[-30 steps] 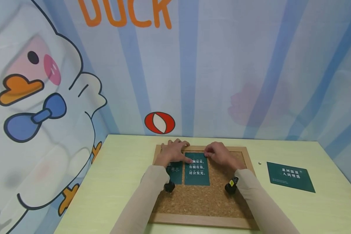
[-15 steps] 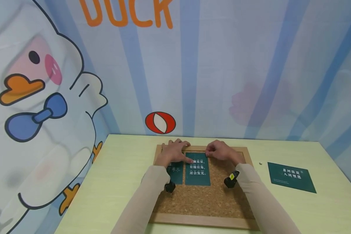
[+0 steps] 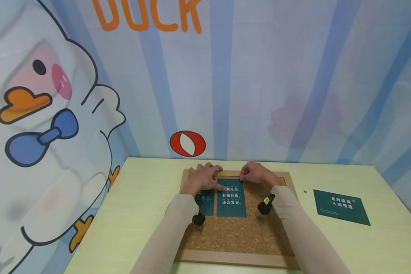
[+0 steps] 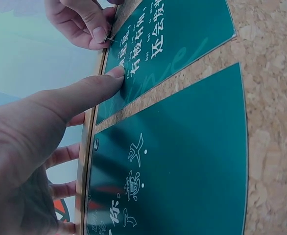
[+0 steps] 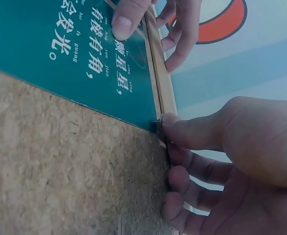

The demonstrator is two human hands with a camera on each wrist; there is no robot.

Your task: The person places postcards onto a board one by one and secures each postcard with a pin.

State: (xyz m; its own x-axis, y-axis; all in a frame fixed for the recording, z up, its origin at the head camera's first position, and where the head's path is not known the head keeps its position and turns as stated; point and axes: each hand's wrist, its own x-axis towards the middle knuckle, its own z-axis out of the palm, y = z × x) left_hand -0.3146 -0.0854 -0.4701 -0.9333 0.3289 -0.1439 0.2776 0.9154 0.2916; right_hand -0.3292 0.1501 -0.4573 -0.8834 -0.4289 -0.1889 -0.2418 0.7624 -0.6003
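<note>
Card point(image 3: 231, 198) lies on the board point(image 3: 233, 236) under the thumb point(image 4: 87, 93) of the spread left hand point(image 3: 203, 179) while the right hand point(image 3: 255, 173) pinches a tack point(image 5: 161, 119) at the card's corner, where a slanted push could skew both.

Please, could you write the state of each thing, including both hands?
Board: flat on table
Left card: flat on board
Middle card: flat on board
Right card: flat on table, text up
Left hand: thumb on middle card
Right hand: pinching pin
Pin: at middle card's upper right corner; depth unclear
</note>
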